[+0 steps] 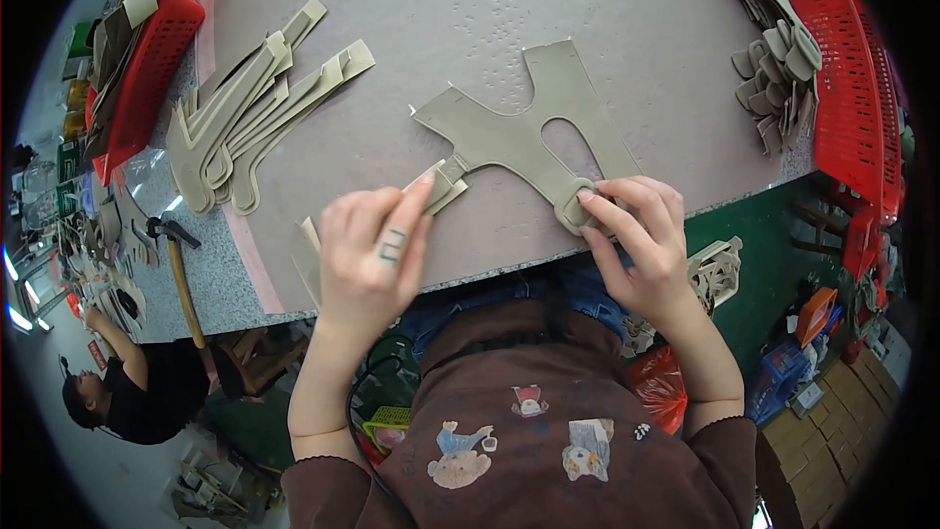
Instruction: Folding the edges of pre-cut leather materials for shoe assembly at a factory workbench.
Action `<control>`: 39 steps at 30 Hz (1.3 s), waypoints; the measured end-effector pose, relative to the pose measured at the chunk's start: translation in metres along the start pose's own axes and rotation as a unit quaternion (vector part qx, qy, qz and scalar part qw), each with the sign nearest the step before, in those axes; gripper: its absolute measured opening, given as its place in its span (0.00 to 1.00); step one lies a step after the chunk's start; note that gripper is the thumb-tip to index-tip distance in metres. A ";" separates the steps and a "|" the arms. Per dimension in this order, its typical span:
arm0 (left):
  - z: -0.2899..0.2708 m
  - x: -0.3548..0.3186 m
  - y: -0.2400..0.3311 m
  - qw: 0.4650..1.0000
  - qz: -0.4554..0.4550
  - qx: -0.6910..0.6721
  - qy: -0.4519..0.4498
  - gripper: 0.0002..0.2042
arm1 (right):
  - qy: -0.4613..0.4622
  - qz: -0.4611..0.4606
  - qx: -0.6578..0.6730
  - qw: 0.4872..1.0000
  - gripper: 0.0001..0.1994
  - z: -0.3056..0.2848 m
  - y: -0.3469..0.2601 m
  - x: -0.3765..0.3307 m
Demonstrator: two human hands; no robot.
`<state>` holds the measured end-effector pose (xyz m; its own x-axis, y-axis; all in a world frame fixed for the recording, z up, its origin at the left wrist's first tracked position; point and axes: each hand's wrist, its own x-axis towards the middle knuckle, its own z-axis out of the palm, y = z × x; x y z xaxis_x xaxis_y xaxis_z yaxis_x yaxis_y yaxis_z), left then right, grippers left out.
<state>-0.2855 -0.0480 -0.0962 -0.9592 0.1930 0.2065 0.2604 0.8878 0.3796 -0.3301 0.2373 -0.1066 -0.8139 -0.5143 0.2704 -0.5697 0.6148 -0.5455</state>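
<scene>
A flat olive-grey leather-like cut piece (509, 137) with several arms lies on the work mat in front of me. My right hand (641, 245) pinches its near end, where a rounded loop-shaped tab (574, 206) shows between thumb and fingers. My left hand (372, 245) has its fingertips closed on a small pale strap piece (446, 182), which meets the cut piece's lower left arm. Some of that strap is hidden by the fingers. Below the left hand, another pale strip (307, 260) is partly covered by the wrist.
Stacked pale cut pieces (255, 118) lie at the left, beside a filled red basket (157, 78) and a wooden-handled hammer (178, 264). More stacked pieces (778, 69) lie by the red basket (832, 69) at right. A co-worker (137, 387) is at far left.
</scene>
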 end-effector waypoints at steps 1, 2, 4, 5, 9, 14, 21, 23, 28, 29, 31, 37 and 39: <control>0.001 0.000 0.002 0.998 0.041 0.047 0.004 0.18 | -0.002 -0.002 -0.002 1.000 0.19 0.002 -0.001 0.000; 0.003 -0.001 0.003 0.998 0.041 0.045 0.003 0.18 | -0.004 0.000 -0.003 1.000 0.19 0.001 0.000 0.000; 0.009 -0.005 0.004 0.995 0.046 0.091 -0.009 0.18 | 0.006 0.014 0.005 1.000 0.19 0.000 0.001 0.000; 0.011 -0.006 0.005 0.992 0.049 0.113 -0.014 0.18 | 0.011 0.022 0.009 1.000 0.20 -0.001 0.002 0.000; 0.003 0.000 0.001 0.994 0.035 0.087 -0.057 0.18 | 0.025 0.080 -0.011 0.996 0.25 0.001 0.000 -0.002; 0.004 0.051 0.013 0.995 0.088 -0.006 -0.037 0.18 | 0.060 0.101 -0.025 0.993 0.28 0.025 -0.010 0.006; 0.039 0.108 0.009 0.920 0.148 -0.265 -0.250 0.16 | 0.050 0.148 0.020 0.988 0.26 0.025 -0.005 0.003; 0.040 0.110 0.009 0.917 0.151 -0.265 -0.255 0.15 | 0.060 0.151 0.010 0.987 0.26 0.024 -0.007 -0.001; 0.041 0.109 0.009 0.917 0.152 -0.264 -0.256 0.15 | 0.079 0.147 -0.025 0.986 0.27 0.023 -0.015 -0.010; 0.042 0.106 0.008 0.919 0.154 -0.265 -0.248 0.16 | 0.074 0.144 -0.034 0.986 0.28 0.023 -0.016 -0.012; 0.038 0.100 0.007 0.924 0.154 -0.265 -0.230 0.17 | 0.063 0.135 -0.050 0.988 0.29 0.020 -0.016 -0.013; -0.036 0.016 -0.026 0.978 -0.048 -0.188 -0.071 0.24 | 0.112 0.219 0.142 0.959 0.29 -0.022 0.035 0.016; -0.058 -0.021 -0.037 0.983 -0.117 -0.123 -0.073 0.26 | 0.065 0.209 0.080 0.972 0.25 -0.018 0.039 0.035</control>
<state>-0.2685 -0.1088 -0.0625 -0.9969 0.0690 -0.0370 0.0321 0.7910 0.6110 -0.3826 0.2542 -0.1041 -0.9842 -0.1529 0.0896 -0.1682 0.6475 -0.7433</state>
